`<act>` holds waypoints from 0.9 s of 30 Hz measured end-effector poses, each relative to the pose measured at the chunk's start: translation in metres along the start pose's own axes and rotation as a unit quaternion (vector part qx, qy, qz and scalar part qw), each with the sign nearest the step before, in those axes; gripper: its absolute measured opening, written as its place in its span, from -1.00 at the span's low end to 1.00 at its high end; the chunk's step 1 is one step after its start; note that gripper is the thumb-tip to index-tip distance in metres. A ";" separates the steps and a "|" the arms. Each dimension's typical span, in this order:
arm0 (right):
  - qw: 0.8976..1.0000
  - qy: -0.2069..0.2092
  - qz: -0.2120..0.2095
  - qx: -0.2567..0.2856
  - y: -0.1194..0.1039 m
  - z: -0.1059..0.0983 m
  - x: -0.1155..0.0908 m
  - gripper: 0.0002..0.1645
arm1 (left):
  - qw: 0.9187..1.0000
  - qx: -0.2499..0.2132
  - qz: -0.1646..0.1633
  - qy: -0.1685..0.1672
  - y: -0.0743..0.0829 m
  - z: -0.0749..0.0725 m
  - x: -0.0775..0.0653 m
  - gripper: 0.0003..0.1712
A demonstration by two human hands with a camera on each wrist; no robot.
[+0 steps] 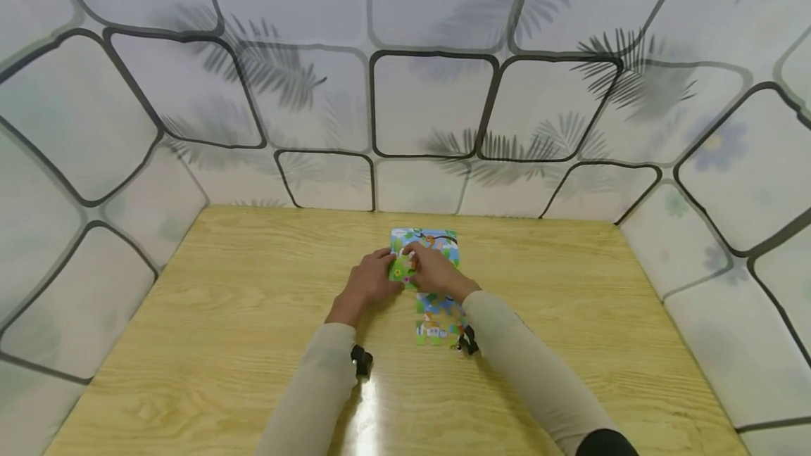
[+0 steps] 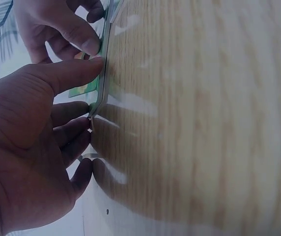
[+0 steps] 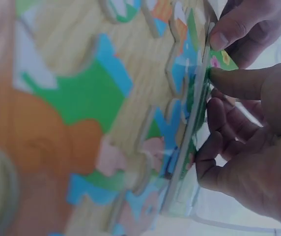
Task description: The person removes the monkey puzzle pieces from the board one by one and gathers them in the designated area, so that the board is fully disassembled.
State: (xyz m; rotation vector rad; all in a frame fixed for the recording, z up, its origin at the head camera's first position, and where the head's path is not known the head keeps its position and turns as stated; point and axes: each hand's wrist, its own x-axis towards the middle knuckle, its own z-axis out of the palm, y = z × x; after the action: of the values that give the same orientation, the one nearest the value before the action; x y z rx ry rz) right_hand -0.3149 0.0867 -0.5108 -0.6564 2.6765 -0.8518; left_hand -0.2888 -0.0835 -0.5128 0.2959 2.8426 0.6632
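Note:
A colourful jigsaw puzzle board [image 1: 423, 235] lies toward the far side of the table, showing green ground, flowers, sky and a branch. My left hand [image 1: 370, 280] holds its near-left corner, thumb along the near edge and fingers beside the left edge. On the board, my right hand [image 1: 437, 271] pinches a puzzle piece with curled fingers and thumb; the hand hides most of it. In the left wrist view, both thumbs sit close together at the board's edge [image 2: 104, 73]. Green flowered puzzle surface [image 3: 226, 58] shows between my hands in the right wrist view.
Several loose puzzle pieces [image 1: 432, 329] lie just below the board, partly under my right forearm. The wooden table [image 1: 266, 301] ends at patterned fabric walls [image 1: 418, 181] behind and on both sides.

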 end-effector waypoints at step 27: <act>0.994 0.056 -0.016 0.094 0.016 -0.020 -0.064 -0.65 | 1.000 0.002 -0.007 -0.005 0.004 -0.001 -0.001 -0.20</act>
State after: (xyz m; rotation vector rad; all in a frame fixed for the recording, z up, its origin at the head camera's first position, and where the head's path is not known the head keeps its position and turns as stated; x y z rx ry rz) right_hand -0.2727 0.1391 -0.4973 -0.6254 2.6450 -1.1639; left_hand -0.2873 -0.0812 -0.5097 0.2777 2.8352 0.6512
